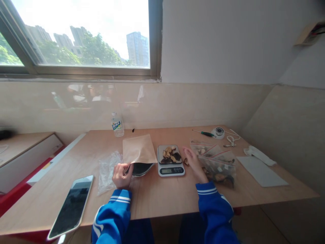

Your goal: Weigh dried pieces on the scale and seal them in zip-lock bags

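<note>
My left hand (122,175) is closed on the near edge of a brown kraft paper pouch (139,148), whose mouth gapes toward me and shows a dark inside. Right of the pouch stands a white kitchen scale (171,170) with a small display. A heap of dried brown slices (170,154), perhaps mushroom, lies on its plate. My right hand (194,164) hovers just beside the scale's right edge, fingers stretched out and apparently holding nothing. Close to its palm is a small loose brown piece (186,162). Clear zip bags (218,171) with more dried pieces lie partly behind my right wrist.
A crumpled clear plastic bag (108,171) lies left of the pouch, and a phone (72,206) near the front left. Farther back are a bottle (117,126), a screwdriver (207,134) and a white camera-like device (218,133) with cable. White paper (262,172) lies at right.
</note>
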`<state>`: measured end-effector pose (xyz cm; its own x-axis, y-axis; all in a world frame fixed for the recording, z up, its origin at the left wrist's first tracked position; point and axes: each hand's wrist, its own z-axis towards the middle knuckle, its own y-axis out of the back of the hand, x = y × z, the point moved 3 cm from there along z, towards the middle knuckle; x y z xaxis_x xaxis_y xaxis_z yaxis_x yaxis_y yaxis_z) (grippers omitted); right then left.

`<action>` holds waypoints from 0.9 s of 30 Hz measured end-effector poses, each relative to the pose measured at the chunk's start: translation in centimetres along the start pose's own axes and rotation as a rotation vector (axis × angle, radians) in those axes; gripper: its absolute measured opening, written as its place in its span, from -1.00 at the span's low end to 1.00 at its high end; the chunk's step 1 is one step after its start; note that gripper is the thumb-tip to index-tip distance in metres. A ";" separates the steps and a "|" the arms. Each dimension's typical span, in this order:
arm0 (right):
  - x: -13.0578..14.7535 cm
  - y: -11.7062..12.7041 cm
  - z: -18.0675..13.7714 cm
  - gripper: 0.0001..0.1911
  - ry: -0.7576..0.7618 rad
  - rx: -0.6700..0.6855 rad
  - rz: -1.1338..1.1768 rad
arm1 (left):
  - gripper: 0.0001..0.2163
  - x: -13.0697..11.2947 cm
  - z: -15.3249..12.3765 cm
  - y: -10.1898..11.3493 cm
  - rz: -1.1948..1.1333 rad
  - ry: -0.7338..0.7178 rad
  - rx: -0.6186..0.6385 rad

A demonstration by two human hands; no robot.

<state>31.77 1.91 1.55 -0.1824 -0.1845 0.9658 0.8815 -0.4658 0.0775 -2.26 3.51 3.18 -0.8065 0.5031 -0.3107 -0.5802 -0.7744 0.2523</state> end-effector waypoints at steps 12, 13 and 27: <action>-1.7 4.4 -6.2 -0.65 0.218 0.007 -0.480 | -0.83 0.2 -0.3 -0.9 -0.058 0.086 0.133; -1.9 4.3 -6.2 -0.63 0.233 0.016 -0.524 | -0.83 0.3 -0.4 -0.9 -0.054 0.101 0.135; -2.2 3.2 -6.6 -0.58 0.313 0.029 -0.876 | -0.82 0.3 -0.3 -0.8 -0.001 0.144 0.162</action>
<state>32.12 -4.85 -1.99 -0.8934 -0.0037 0.4492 0.3833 -0.5279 0.7579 -1.95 4.15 2.59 -0.7882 0.4345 -0.4358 -0.6008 -0.6965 0.3923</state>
